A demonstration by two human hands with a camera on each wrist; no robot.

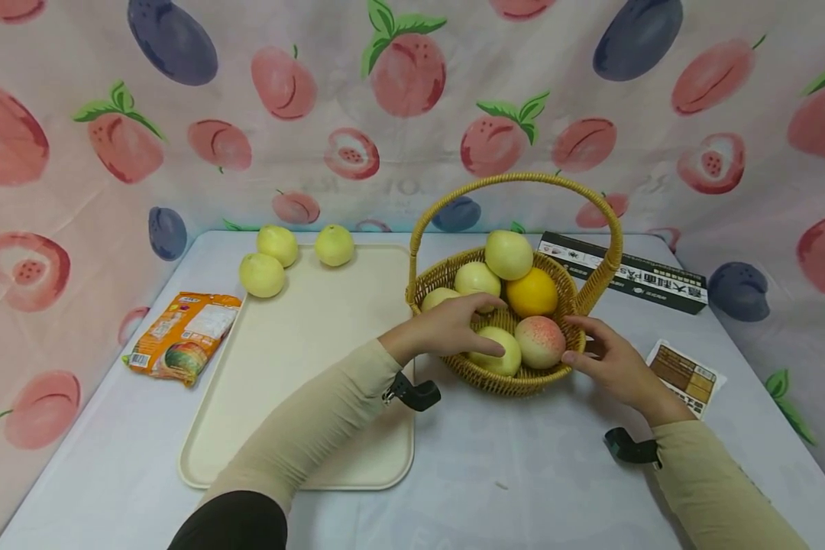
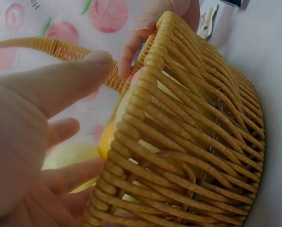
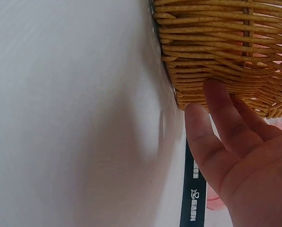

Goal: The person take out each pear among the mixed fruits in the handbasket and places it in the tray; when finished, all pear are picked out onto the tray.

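Observation:
A wicker basket (image 1: 509, 386) with a tall arched handle holds several round yellow-green fruits (image 1: 509, 255), an orange (image 1: 532, 292) and a peach (image 1: 539, 342). My left hand (image 1: 457, 328) reaches in over the basket's left side, thumb and fingers spread above the yellow-green fruit at the front. The left wrist view has that hand (image 2: 22, 142) at the rim, its fingertips partly hidden behind the weave. On the basket's right side my right hand (image 1: 615, 367) holds the rim, thumb toward the peach. Its fingers (image 3: 226, 113) lie against the outer wicker wall in the right wrist view.
A cream tray (image 1: 316, 328) lies left of the basket, with three yellow-green fruits (image 1: 261, 275) around its far left end. Beyond it sits an orange packet (image 1: 182, 336). Behind the basket is a long black box (image 1: 632, 275); a brown-and-white packet (image 1: 687, 376) lies by my right wrist.

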